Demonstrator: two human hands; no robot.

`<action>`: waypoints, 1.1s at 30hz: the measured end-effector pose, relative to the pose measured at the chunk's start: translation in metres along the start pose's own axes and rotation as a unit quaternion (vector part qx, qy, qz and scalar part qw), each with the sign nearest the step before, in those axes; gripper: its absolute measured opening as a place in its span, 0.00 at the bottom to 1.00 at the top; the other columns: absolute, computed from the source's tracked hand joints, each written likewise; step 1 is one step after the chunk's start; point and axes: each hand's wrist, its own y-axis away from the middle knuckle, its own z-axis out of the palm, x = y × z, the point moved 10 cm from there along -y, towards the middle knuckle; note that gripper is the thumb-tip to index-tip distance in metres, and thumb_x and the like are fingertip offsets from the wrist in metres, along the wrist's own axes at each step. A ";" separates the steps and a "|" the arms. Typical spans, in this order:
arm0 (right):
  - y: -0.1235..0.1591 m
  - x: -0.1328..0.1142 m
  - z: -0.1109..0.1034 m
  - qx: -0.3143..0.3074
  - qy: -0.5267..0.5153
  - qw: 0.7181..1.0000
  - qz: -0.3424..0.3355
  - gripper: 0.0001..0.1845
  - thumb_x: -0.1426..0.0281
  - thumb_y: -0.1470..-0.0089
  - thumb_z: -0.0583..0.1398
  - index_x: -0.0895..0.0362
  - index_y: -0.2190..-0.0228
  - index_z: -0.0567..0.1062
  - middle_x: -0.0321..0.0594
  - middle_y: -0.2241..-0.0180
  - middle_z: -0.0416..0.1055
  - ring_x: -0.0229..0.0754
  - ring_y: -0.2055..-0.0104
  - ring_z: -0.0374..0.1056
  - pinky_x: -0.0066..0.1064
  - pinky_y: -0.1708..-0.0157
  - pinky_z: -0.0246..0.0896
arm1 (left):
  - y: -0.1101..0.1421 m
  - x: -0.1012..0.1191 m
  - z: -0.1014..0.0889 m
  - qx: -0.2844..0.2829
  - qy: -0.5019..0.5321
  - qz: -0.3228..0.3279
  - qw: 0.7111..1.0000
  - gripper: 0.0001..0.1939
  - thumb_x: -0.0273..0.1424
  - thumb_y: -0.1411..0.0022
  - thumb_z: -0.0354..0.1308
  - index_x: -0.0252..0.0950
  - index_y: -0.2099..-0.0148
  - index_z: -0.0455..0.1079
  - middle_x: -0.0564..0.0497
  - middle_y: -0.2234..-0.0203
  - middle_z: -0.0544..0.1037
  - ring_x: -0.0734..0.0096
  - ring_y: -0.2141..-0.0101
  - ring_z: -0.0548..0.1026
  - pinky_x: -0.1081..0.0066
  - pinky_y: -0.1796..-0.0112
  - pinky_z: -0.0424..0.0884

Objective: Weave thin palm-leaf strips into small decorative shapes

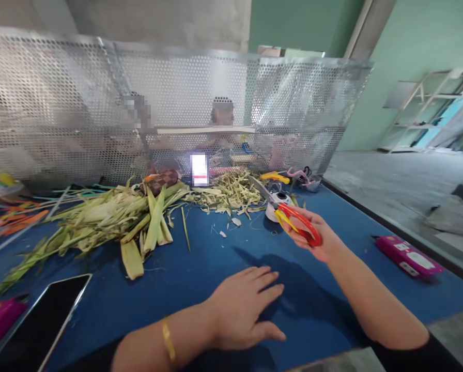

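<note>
Red and yellow handled scissors (299,219) are in my right hand (312,235), raised over the right part of the blue table, blades pointing up and to the left. My left hand (245,305) rests palm down near the front edge, fingers spread, holding nothing. Behind the scissors stands a white roll (272,212), partly hidden by them. A heap of pale green plant husks (95,219) lies to the left. Shredded husk strips (235,191) are piled at the back middle, with small white scraps (236,221) in front of them.
A smartphone (41,320) lies at the front left beside a magenta packet (1,320). Another magenta packet (407,256) is at the right. A yellow-handled tool (276,177) sits at the back. A perforated metal screen (185,88) borders the far edge, with people behind it.
</note>
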 end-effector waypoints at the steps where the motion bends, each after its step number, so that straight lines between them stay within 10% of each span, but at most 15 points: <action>1: 0.001 0.000 -0.002 0.005 -0.008 1.000 -0.013 0.19 0.69 0.57 0.64 0.56 0.60 0.74 0.35 0.77 0.68 0.26 0.87 0.50 0.19 0.90 0.38 | -0.014 0.003 0.009 -0.015 -0.005 0.020 1.000 0.37 0.53 0.39 0.45 0.33 0.37 0.56 0.41 0.38 0.59 0.57 0.38 0.54 0.59 0.40 0.51; 7: 0.001 0.003 -0.014 0.021 -0.027 0.999 -0.034 0.20 0.65 0.59 0.67 0.56 0.61 0.74 0.35 0.76 0.68 0.26 0.87 0.48 0.21 0.90 0.39 | -0.082 -0.055 0.021 -0.047 -0.091 0.042 0.994 0.42 0.55 0.40 0.43 0.28 0.35 0.51 0.37 0.37 0.53 0.58 0.37 0.50 0.59 0.39 0.45; 12: 0.005 0.008 -0.013 0.024 -0.023 0.999 -0.007 0.21 0.63 0.60 0.68 0.55 0.61 0.75 0.36 0.76 0.68 0.25 0.87 0.48 0.21 0.90 0.39 | -0.067 -0.144 -0.041 0.000 -0.200 -0.077 0.977 0.35 0.50 0.36 0.42 0.30 0.37 0.56 0.38 0.38 0.57 0.59 0.37 0.51 0.58 0.39 0.43; 14: 0.008 0.008 -0.009 0.030 -0.029 0.999 0.004 0.23 0.62 0.61 0.68 0.55 0.61 0.75 0.36 0.76 0.68 0.25 0.87 0.49 0.21 0.90 0.40 | -0.047 -0.143 -0.055 0.019 -0.215 -0.078 0.973 0.33 0.48 0.35 0.40 0.31 0.36 0.54 0.40 0.36 0.53 0.60 0.36 0.48 0.58 0.39 0.41; 20: 0.017 0.017 0.005 0.019 -0.017 0.998 0.051 0.32 0.58 0.65 0.70 0.54 0.56 0.74 0.36 0.77 0.68 0.26 0.87 0.49 0.21 0.90 0.39 | -0.020 -0.107 -0.020 -0.114 -0.180 0.105 0.971 0.29 0.43 0.36 0.47 0.39 0.36 0.53 0.47 0.37 0.57 0.66 0.37 0.51 0.64 0.39 0.44; 26: 0.018 0.018 -0.003 0.054 0.010 0.997 0.059 0.34 0.58 0.68 0.71 0.55 0.56 0.74 0.39 0.76 0.71 0.28 0.86 0.51 0.21 0.90 0.42 | -0.042 -0.182 -0.108 0.068 -0.179 -0.140 0.971 0.20 0.30 0.38 0.51 0.37 0.43 0.65 0.43 0.41 0.64 0.63 0.45 0.65 0.61 0.46 0.59; 28: 0.018 0.017 -0.005 0.063 0.011 0.996 0.057 0.34 0.57 0.70 0.71 0.54 0.58 0.75 0.38 0.78 0.70 0.28 0.87 0.50 0.21 0.90 0.43 | -0.041 -0.182 -0.101 0.039 -0.079 -0.169 0.982 0.16 0.36 0.38 0.52 0.38 0.51 0.72 0.46 0.54 0.76 0.66 0.56 0.74 0.66 0.54 0.67; 31: 0.017 0.015 0.000 0.045 0.034 0.996 0.062 0.33 0.56 0.69 0.71 0.53 0.58 0.76 0.38 0.79 0.70 0.31 0.86 0.54 0.21 0.91 0.45 | -0.025 -0.185 -0.048 -0.151 0.095 -0.251 0.951 0.15 0.43 0.45 0.58 0.36 0.71 0.76 0.50 0.76 0.79 0.69 0.72 0.76 0.70 0.66 0.71; 33: 0.016 0.016 0.005 0.016 0.085 0.994 0.064 0.34 0.55 0.67 0.69 0.53 0.56 0.76 0.41 0.77 0.73 0.37 0.82 0.63 0.23 0.89 0.54 | -0.021 -0.198 -0.056 -0.099 0.102 -0.298 0.944 0.09 0.36 0.57 0.67 0.36 0.73 0.75 0.51 0.78 0.78 0.65 0.74 0.76 0.67 0.67 0.72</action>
